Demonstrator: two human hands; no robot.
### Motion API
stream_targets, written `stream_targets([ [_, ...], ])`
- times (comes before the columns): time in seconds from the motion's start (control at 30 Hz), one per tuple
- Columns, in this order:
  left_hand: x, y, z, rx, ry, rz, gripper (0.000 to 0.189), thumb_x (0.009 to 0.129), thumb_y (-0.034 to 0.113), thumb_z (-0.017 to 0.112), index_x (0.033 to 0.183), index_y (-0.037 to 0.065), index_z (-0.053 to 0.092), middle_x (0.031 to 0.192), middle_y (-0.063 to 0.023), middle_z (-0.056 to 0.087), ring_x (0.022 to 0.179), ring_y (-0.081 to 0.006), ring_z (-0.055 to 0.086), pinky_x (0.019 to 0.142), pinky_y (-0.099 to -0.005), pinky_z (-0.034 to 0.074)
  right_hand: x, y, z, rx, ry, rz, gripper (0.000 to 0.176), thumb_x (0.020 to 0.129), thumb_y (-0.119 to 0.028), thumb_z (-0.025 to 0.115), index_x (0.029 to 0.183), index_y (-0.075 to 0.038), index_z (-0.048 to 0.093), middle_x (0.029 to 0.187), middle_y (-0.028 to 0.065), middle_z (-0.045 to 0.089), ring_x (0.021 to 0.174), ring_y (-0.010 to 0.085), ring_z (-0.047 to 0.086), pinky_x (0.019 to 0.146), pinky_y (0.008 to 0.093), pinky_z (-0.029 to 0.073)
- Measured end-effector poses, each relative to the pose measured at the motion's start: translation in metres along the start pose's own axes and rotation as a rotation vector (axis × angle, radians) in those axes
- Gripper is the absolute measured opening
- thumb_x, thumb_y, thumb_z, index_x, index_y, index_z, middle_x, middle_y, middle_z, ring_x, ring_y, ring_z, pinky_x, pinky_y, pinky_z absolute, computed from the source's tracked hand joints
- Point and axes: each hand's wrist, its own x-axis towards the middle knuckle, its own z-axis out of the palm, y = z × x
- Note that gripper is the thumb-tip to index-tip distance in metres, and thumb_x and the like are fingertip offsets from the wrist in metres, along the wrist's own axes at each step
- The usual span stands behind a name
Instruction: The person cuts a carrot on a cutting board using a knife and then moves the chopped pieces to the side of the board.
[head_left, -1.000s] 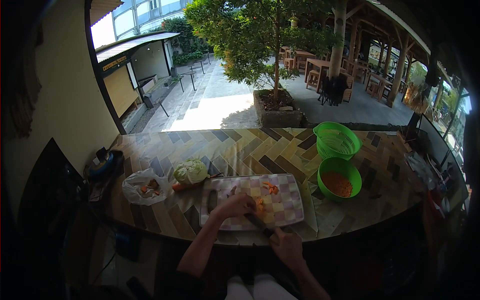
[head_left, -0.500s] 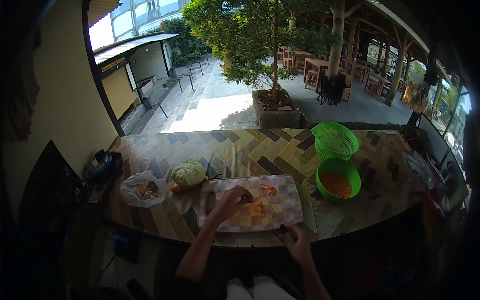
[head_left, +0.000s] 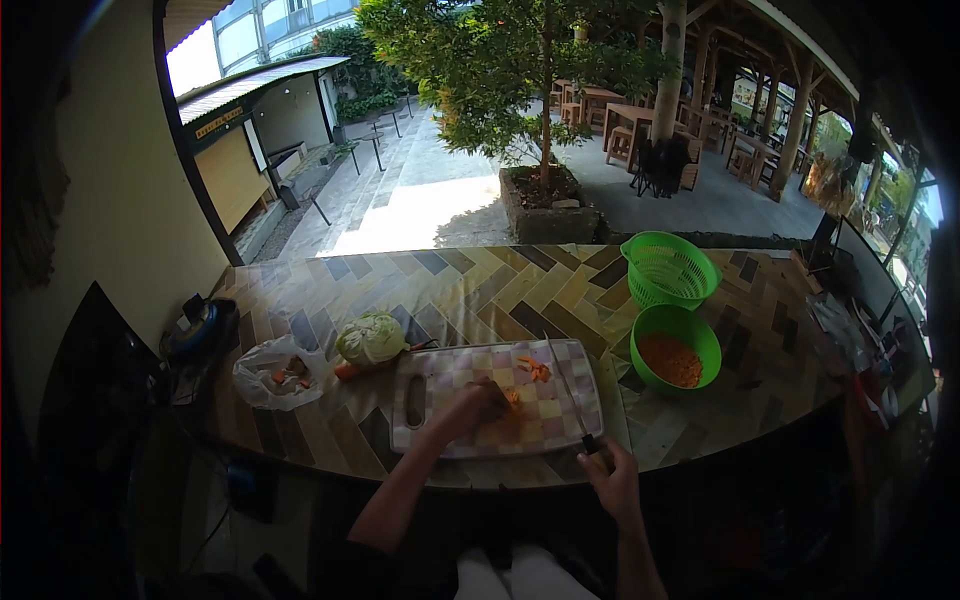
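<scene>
A knife (head_left: pixel 569 392) is held by its dark handle in my right hand (head_left: pixel 614 480), at the right front edge of the checkered cutting board (head_left: pixel 470 361). Its blade points away from me over the board. My left hand (head_left: pixel 482 405) is over the board's middle, fingers bent together against small chopped orange pieces (head_left: pixel 513 398); what they hold, if anything, is hidden. More orange pieces (head_left: pixel 535 369) lie farther back, left of the blade. A green bowl (head_left: pixel 705 343) with finely chopped orange bits stands right of the board.
Behind the bowl stands a green strainer basket (head_left: pixel 668 268). A cabbage (head_left: pixel 371 338) and a carrot (head_left: pixel 352 370) lie at the board's upper left. Farther left is a plastic bag (head_left: pixel 262 378) with scraps. Clutter (head_left: pixel 845 335) lines the table's right end.
My right hand has turned the knife and moved slightly right, so the blade lies farther right. My left hand has its fingers lower and closer to the board. The view has shifted slightly.
</scene>
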Motion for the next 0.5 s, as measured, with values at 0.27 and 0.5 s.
stream_targets([
  [0.27,-0.002,0.024,0.003,0.354,-0.017,0.080,0.012,0.082,0.005,0.062,0.093,0.001,0.066,0.098,-0.0131,0.061,0.102,-0.0312,0.056,0.088,-0.0374,0.046,0.001,0.011,0.007,-0.013,-0.016,-0.021,0.029,0.083,-0.019,0.073,0.099,0.002,0.060,0.077,0.0111,0.061,0.068,0.0157,0.056,0.064,0.0318,0.045],
  [0.5,-0.021,0.057,-0.010,0.572,0.063,-0.066,0.017,0.081,0.007,0.056,0.096,0.000,0.061,0.097,-0.0149,0.058,0.104,-0.0327,0.055,0.089,-0.0403,0.047,-0.001,0.011,0.009,0.010,-0.032,-0.044,0.029,0.083,-0.020,0.072,0.099,0.002,0.060,0.076,0.0115,0.062,0.069,0.0146,0.057,0.065,0.0321,0.046],
])
